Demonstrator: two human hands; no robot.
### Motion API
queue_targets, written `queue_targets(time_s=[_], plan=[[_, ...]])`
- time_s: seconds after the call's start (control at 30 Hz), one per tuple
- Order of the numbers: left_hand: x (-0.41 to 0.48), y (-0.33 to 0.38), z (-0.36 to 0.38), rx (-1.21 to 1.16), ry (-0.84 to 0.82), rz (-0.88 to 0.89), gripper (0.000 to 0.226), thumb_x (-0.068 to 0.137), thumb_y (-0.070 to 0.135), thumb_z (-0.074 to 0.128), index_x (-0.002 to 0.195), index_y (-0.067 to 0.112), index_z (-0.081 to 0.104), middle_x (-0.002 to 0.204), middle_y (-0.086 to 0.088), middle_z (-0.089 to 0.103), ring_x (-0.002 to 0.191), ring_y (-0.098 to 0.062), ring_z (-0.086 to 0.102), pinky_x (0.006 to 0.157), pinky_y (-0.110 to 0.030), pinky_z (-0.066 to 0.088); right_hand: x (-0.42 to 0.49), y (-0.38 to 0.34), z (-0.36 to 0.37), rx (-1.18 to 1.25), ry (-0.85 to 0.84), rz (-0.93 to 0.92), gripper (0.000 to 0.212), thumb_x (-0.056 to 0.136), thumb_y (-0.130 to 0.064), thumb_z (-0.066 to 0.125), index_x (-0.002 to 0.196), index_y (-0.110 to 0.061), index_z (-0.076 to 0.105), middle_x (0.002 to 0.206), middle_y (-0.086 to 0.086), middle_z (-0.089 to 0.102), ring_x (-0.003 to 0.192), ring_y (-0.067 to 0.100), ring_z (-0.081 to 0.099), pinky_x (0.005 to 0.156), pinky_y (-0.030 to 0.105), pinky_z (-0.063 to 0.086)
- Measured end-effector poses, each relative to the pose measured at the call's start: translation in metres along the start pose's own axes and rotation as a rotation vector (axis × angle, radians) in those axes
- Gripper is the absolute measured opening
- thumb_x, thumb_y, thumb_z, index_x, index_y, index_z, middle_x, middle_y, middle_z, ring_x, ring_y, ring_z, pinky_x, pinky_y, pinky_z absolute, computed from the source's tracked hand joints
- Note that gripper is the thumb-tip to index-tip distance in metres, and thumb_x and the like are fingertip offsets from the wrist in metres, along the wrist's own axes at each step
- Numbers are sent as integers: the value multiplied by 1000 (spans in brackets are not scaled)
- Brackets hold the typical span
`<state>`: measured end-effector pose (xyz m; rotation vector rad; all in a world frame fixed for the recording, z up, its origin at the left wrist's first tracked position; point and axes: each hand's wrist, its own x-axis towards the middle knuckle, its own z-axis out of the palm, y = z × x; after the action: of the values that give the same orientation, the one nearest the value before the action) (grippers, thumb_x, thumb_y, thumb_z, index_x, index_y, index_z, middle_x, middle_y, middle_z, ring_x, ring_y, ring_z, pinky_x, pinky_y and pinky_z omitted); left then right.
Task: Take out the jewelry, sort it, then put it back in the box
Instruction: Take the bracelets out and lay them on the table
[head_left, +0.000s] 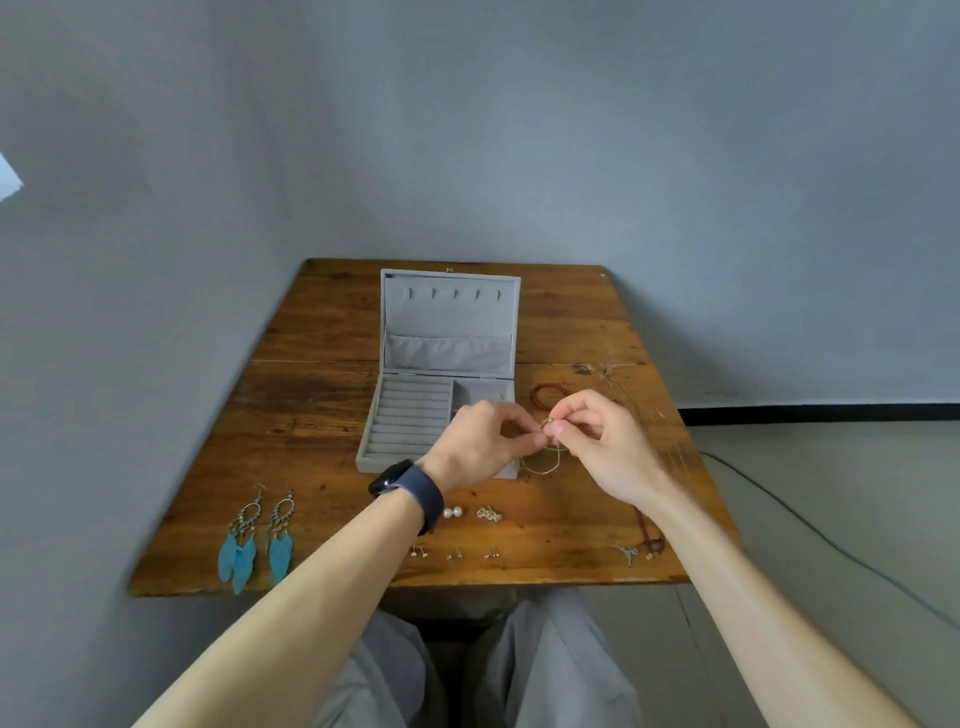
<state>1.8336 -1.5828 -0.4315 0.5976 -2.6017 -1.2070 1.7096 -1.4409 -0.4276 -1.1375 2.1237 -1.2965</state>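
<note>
A grey velvet jewelry box (410, 415) stands open in the middle of the wooden table (311, 395), lid upright. Its ring rolls look bare. My left hand (483, 441) and my right hand (597, 441) meet just right of the box's front corner, both pinching a thin gold chain (543, 462) whose loop hangs down between them. Two turquoise feather earrings (257, 540) lie at the front left. Pearl studs (452, 512), a small gold cluster (489, 514) and several tiny studs (454, 554) lie near the front edge. A red bead bracelet (543, 392) lies right of the box.
A brown cord necklace (649, 535) and a silver piece (627, 553) lie at the front right, partly under my right forearm. Thin chains (621, 387) trail along the right side. The table sits against a grey wall. A black cable (810, 525) runs on the floor to the right.
</note>
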Motion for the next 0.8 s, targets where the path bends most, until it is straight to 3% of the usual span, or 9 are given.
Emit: queue_targets(time_s=[0.07, 0.17, 0.3, 0.5, 0.7, 0.8], plan=[[-6, -3, 2, -109, -40, -23, 16, 92, 32, 70, 96, 17, 74, 83, 7, 76, 80, -3, 70, 79, -16, 53, -5, -1, -4, 22, 18, -1, 8, 95, -17, 63, 97, -25, 64, 87, -5, 74, 85, 8, 70, 84, 38, 57], [-15, -5, 6, -312, -84, -81, 18, 90, 27, 71, 95, 11, 76, 84, 0, 77, 78, -11, 73, 74, -18, 55, -10, 0, -8, 47, 26, -7, 7, 95, -14, 62, 97, -21, 63, 89, -2, 74, 81, 11, 72, 76, 32, 56], [-27, -7, 10, -353, -76, -154, 23, 89, 31, 71, 97, 11, 78, 89, -1, 78, 72, -15, 72, 63, -18, 52, -15, 2, -9, 72, 46, 21, 7, 95, -12, 63, 98, -19, 63, 91, -2, 74, 79, 11, 71, 73, 28, 55], [-36, -17, 3, -407, 30, -214, 21, 87, 32, 74, 98, 14, 76, 87, 1, 78, 77, -18, 75, 74, -34, 59, -23, 13, -2, 75, 144, 84, 8, 94, -16, 64, 97, -24, 64, 90, -4, 72, 74, 9, 70, 81, 39, 58], [-41, -15, -11, -517, 261, -194, 16, 92, 23, 70, 103, 12, 73, 87, -3, 78, 79, -20, 75, 69, -21, 57, -28, 21, 0, 126, 311, 166, 11, 96, -14, 61, 96, -25, 62, 91, -4, 72, 73, 9, 68, 83, 44, 58], [-41, -13, -16, -538, 308, -196, 14, 95, 24, 66, 104, 14, 72, 86, -4, 77, 81, -19, 74, 76, -27, 60, -28, 27, -1, 107, 327, 200, 10, 96, -18, 62, 96, -28, 62, 89, -7, 73, 76, 9, 69, 85, 45, 58]])
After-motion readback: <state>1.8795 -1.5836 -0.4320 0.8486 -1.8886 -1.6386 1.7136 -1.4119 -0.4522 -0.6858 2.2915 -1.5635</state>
